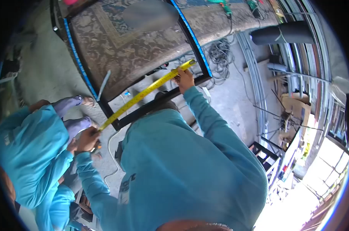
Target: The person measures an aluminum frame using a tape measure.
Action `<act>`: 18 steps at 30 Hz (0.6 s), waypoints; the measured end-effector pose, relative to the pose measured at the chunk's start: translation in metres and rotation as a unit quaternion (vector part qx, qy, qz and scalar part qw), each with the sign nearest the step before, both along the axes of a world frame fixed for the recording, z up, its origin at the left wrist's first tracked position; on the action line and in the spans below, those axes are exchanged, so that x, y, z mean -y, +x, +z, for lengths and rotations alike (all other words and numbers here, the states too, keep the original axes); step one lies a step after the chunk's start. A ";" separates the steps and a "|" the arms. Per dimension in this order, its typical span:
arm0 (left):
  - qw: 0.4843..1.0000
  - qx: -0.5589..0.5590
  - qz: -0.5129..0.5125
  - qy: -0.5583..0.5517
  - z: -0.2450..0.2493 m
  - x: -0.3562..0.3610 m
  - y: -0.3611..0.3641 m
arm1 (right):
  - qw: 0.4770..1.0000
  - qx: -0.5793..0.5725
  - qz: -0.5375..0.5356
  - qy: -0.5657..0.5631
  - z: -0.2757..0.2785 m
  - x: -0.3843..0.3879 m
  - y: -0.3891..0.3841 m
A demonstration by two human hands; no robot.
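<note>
A yellow tape measure (143,93) is stretched at a slant above the near end of a black metal frame (155,102). My left hand (88,139) is closed around the tape measure at its lower left end, by the frame's corner; its case is mostly hidden in the fingers. At the other end, my right hand (185,79) pinches the blade close to its tip, beside the frame's right corner. Blue strips (80,57) run along the frame's two long sides. The frame's far part lies over a patterned carpet (140,50) on a raised surface.
On the left a co-worker in a teal shirt (36,146) crouches close to my left arm. Coiled cables (220,57) lie right of the frame. Long metal profiles (320,57) and a dark roll (282,33) are at the right. A green power tool (225,7) rests on the carpet.
</note>
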State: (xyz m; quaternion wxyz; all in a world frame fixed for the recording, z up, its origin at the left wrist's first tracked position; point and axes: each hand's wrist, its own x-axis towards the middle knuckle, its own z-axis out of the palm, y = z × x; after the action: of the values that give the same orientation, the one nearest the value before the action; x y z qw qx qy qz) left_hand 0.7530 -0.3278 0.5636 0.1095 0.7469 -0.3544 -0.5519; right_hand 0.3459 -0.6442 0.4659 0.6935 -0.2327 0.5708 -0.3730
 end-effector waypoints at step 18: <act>0.992 0.041 0.060 -0.102 -0.057 -0.028 0.046 | 0.999 0.018 -0.040 -0.005 -0.043 0.036 -0.048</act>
State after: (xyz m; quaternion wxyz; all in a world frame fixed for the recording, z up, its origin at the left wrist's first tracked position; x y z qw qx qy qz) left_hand 0.7988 -0.2995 0.5063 0.2038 0.7737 -0.3676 -0.4740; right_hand 0.2975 -0.6798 0.4225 0.6870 -0.2059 0.5653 -0.4075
